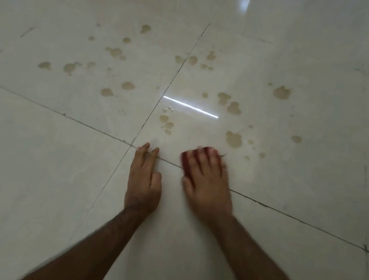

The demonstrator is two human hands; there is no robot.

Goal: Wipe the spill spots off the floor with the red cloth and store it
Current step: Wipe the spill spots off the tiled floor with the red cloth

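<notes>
Right hand lies flat, grip spread, pressing the red cloth to the floor short of the spill spots; left hand braces empty, fingers loosely extended; risk: small cloth smears rather than lifts, wet tile lets the palm slide.

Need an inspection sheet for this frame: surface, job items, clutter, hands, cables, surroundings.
Surface: glossy pale tiled floor with dark grout lines; a bright streak of reflected light near the middle.
Job's things: red cloth flat on the floor under the right hand, mostly covered; many brownish spill spots still scattered ahead of both hands, across several tiles.
Clutter: nothing seen.
Grippers: right hand pressed flat on the cloth, fingers spread, motion-blurred; left hand empty, fingers resting on the floor beside it.
Cables: nothing seen.
Surroundings: only more floor in view; no place to store the cloth visible.
</notes>
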